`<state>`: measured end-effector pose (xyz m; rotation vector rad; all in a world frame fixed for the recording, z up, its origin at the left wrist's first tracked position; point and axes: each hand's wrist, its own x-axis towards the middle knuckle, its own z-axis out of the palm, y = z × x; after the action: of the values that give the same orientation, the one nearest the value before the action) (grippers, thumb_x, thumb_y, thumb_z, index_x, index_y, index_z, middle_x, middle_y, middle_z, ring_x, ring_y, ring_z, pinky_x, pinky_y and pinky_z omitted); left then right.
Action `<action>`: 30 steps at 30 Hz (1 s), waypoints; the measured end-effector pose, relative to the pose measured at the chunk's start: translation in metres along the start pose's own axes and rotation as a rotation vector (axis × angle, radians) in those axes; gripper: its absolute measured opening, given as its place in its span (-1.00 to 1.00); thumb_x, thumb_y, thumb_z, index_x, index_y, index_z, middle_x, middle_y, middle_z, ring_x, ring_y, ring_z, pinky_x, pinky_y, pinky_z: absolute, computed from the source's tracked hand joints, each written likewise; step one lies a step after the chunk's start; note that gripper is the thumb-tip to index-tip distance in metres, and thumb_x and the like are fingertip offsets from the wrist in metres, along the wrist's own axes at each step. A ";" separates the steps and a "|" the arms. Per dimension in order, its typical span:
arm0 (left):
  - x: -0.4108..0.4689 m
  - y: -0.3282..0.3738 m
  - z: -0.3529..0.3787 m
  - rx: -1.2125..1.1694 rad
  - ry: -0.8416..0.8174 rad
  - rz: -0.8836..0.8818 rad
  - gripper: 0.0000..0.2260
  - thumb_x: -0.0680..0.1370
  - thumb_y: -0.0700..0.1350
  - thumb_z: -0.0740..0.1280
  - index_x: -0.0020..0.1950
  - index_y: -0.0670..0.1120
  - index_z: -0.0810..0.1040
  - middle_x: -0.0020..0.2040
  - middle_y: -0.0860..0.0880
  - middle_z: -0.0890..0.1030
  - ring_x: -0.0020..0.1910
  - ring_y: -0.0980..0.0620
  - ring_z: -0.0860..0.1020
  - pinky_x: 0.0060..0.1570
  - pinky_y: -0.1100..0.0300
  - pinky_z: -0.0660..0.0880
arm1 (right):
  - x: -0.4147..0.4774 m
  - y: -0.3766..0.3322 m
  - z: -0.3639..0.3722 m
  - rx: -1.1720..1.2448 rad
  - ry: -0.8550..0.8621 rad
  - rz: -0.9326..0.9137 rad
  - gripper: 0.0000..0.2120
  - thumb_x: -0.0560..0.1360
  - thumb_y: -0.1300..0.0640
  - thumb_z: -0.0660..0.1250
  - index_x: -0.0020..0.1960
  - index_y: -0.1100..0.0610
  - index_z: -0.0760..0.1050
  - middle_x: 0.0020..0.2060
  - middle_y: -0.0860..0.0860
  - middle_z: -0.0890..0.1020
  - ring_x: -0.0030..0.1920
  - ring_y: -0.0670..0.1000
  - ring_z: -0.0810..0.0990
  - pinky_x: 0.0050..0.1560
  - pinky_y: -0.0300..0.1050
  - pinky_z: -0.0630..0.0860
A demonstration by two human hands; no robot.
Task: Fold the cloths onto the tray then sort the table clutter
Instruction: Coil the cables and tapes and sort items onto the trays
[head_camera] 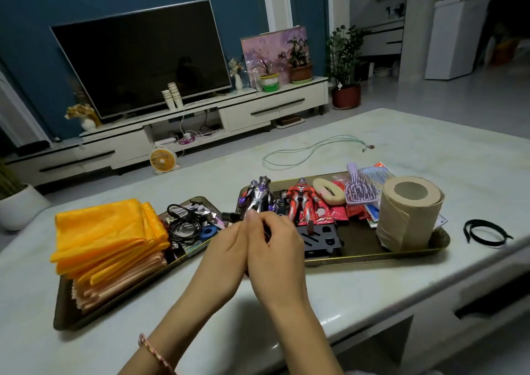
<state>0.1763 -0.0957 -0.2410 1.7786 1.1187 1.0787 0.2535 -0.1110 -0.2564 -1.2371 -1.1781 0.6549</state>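
- Folded cloths [109, 237]: yellow over pink, stacked on left tray [65, 305], left of left hand [226, 248].
- Right tray [361, 239], cluttered: just beyond right hand [275, 245].
- Hands: touching, fingers curled; whether they grasp anything cannot be told.

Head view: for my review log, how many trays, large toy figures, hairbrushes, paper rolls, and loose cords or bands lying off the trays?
Trays: 2
Large toy figures: 2
Hairbrushes: 1
Paper rolls: 1
Green cables off the trays: 1
Black bands off the trays: 1
Total: 8
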 end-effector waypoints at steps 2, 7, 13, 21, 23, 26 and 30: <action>-0.001 -0.003 0.004 -0.056 0.005 -0.054 -0.65 0.63 -0.08 0.07 -0.18 -0.19 0.54 -0.34 0.00 0.57 -0.34 0.16 0.50 -0.38 0.37 0.41 | 0.002 0.002 0.000 0.045 -0.017 -0.020 -0.76 0.59 -0.02 0.17 -0.16 0.03 0.52 -0.20 0.03 0.58 -0.17 -0.03 0.52 -0.12 -0.16 0.42; -0.002 -0.015 0.017 -0.256 0.041 -0.230 -0.55 0.56 0.17 0.12 0.13 -0.18 0.51 0.01 -0.18 0.62 -0.07 0.07 0.60 -0.13 0.17 0.50 | 0.003 0.006 0.000 0.071 0.056 -0.033 -0.81 0.57 0.03 0.23 -0.09 0.08 0.58 -0.28 -0.07 0.62 -0.24 -0.11 0.55 -0.17 -0.20 0.47; 0.001 -0.005 0.037 -0.564 0.225 -0.193 -0.50 0.44 0.22 0.09 0.14 -0.11 0.51 -0.08 -0.12 0.62 -0.12 0.01 0.56 -0.19 0.16 0.45 | 0.011 0.007 -0.005 0.198 0.081 0.051 -0.70 0.55 0.06 0.27 -0.35 0.08 0.53 -0.56 -0.11 0.47 -0.47 -0.06 0.42 -0.35 -0.07 0.42; 0.010 0.005 0.056 -0.433 0.381 -0.031 -0.84 0.59 -0.06 0.21 -0.07 -0.15 0.44 -0.30 0.01 0.56 -0.34 0.16 0.51 -0.33 0.31 0.45 | 0.014 0.010 -0.012 0.326 0.216 0.068 -0.51 0.45 -0.15 0.29 -0.32 0.29 0.51 -0.45 0.14 0.56 -0.40 -0.03 0.45 -0.32 -0.11 0.42; 0.010 0.003 0.059 -0.447 0.351 -0.089 -0.87 0.58 -0.09 0.23 -0.05 -0.14 0.44 -0.29 -0.05 0.58 -0.40 0.19 0.52 -0.42 0.36 0.43 | 0.019 0.015 -0.015 0.323 0.259 0.152 -0.56 0.48 -0.03 0.34 -0.36 0.32 0.48 -0.52 0.15 0.50 -0.44 -0.01 0.39 -0.36 -0.10 0.37; 0.008 0.001 0.059 -0.469 0.285 -0.146 -0.90 0.60 -0.14 0.19 -0.07 -0.16 0.40 -0.45 -0.01 0.47 -0.55 0.20 0.39 -0.54 0.37 0.33 | 0.028 0.021 -0.022 0.459 0.284 0.295 -0.63 0.54 0.13 0.26 -0.42 0.22 0.41 -0.66 -0.02 0.33 -0.63 -0.07 0.27 -0.55 -0.27 0.22; 0.010 -0.003 0.051 -0.464 0.121 -0.223 -0.88 0.58 -0.24 0.17 -0.14 -0.14 0.43 -0.31 -0.11 0.52 -0.39 0.06 0.44 -0.31 0.18 0.42 | 0.032 0.030 -0.034 0.430 0.271 0.317 -0.60 0.59 0.17 0.15 -0.43 0.12 0.23 -0.68 -0.05 0.27 -0.69 -0.08 0.21 -0.62 -0.34 0.17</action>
<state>0.2251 -0.0934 -0.2597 1.2127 1.0083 1.2041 0.3011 -0.0867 -0.2717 -1.1056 -0.5803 0.8905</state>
